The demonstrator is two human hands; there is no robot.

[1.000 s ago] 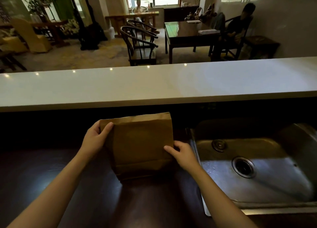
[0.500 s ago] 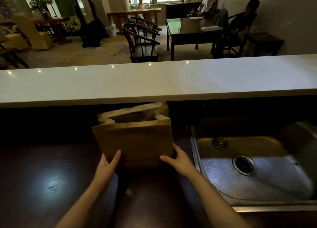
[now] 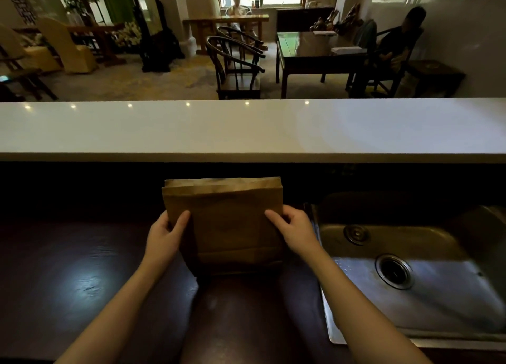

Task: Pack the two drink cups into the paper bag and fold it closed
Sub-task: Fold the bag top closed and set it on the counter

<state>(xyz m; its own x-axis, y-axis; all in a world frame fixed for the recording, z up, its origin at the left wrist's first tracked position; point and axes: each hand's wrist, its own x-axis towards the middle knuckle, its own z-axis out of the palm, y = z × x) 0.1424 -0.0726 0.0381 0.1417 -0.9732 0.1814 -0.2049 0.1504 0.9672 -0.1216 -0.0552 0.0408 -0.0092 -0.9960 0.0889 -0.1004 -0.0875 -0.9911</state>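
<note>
A brown paper bag (image 3: 227, 221) stands upright on the dark counter (image 3: 82, 281), its top folded over flat. My left hand (image 3: 165, 235) grips the bag's left side, thumb on the front face. My right hand (image 3: 293, 230) grips its right side the same way. The drink cups are not visible; whatever is in the bag is hidden by the paper.
A steel sink (image 3: 410, 267) lies directly to the right of the bag. A raised white bar top (image 3: 246, 128) runs across just behind it. Beyond are dark wooden chairs (image 3: 235, 67), tables (image 3: 315, 51) and seated people (image 3: 397, 37).
Half a second ago the bag's top gaped open and my hands were low at its base. Now the top is folded flat and both hands hold the sides higher up.
</note>
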